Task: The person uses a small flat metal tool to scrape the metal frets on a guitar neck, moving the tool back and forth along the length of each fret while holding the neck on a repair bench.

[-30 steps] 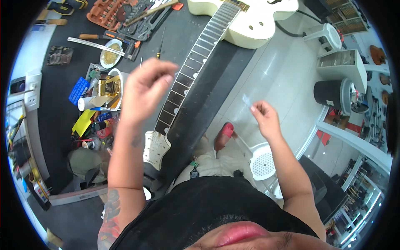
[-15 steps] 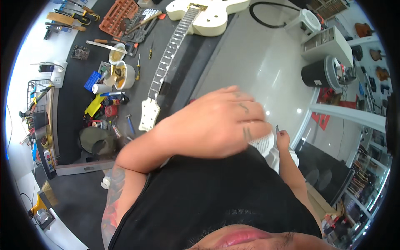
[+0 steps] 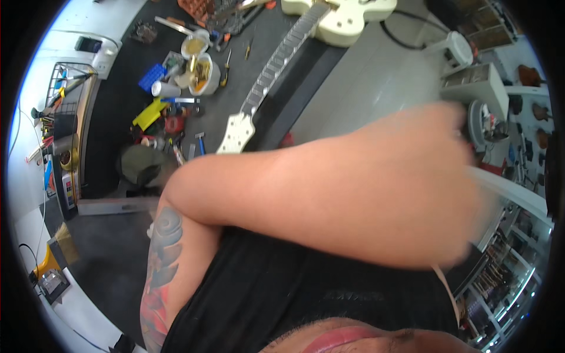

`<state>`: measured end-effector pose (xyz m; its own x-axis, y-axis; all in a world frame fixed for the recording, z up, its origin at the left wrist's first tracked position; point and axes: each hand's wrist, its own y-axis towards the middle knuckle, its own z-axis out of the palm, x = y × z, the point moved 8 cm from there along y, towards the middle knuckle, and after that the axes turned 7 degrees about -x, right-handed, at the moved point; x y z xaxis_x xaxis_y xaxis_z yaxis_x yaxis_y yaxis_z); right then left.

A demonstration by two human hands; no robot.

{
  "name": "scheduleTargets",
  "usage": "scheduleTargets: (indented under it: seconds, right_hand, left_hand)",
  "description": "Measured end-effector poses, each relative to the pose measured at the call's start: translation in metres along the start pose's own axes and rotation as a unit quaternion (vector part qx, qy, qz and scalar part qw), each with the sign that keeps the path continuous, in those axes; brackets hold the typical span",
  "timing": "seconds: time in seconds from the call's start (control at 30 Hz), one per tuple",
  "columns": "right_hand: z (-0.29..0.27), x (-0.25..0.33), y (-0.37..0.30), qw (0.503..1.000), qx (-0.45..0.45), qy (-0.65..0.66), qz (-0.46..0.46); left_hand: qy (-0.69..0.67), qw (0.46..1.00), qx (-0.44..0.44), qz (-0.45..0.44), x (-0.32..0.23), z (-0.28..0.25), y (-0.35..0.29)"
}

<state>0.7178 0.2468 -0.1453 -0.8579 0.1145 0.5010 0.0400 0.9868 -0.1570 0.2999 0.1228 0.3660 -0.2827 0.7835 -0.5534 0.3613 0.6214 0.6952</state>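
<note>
My left forearm crosses the view from the left, in front of my chest. At its end my left hand (image 3: 438, 182) is raised close and smeared by motion, its fingers hidden, so I cannot tell what they hold. Behind that arm my right hand is out of sight. A cream electric guitar (image 3: 341, 28) lies face up on the dark workbench, its fretted neck (image 3: 281, 59) running down toward me. My left forearm overlaps the lower tip of its headstock (image 3: 238, 133).
Left of the guitar are a white tub of small parts (image 3: 203, 76), a blue rack (image 3: 153, 77), a screwdriver (image 3: 226, 67), a small blue-handled hammer (image 3: 200, 145) and an olive cap (image 3: 141, 163). A white stool (image 3: 456, 50) and a drawer cabinet (image 3: 477, 85) stand at the far right.
My left hand has swept right and closer to the camera. My right hand, which held a small thin metal piece, is now hidden behind it. The view has shifted, moving the bench up and right.
</note>
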Motion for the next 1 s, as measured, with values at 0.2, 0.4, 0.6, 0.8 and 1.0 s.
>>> scheduleTargets:
  seconds: [0.2, 0.4, 0.6, 0.8, 1.0]
  right_hand:
    - [0.014, 0.151, 0.03, 0.997, 0.058, 0.033, -0.047]
    - [-0.015, 0.028, 0.04, 0.98, -0.118, 0.113, -0.116]
    - [0.016, -0.016, 0.049, 0.993, 0.039, -0.1, -0.048]
    - [-0.025, -0.072, 0.115, 0.988, 0.022, -0.148, -0.029]
    - [-0.041, 0.004, 0.241, 0.998, -0.033, -0.021, -0.055]
  left_hand:
    - [0.015, 1.0, 0.012, -0.008, -0.003, -0.037, 0.0]
    - [-0.044, 0.999, -0.002, 0.022, 0.005, -0.043, 0.014]
    - [-0.036, 0.995, -0.015, -0.092, 0.032, -0.041, 0.026]
    - [-0.123, 0.975, -0.043, -0.182, 0.062, -0.01, 0.074]
    - [-0.161, 0.901, -0.245, -0.32, 0.081, -0.048, 0.081]
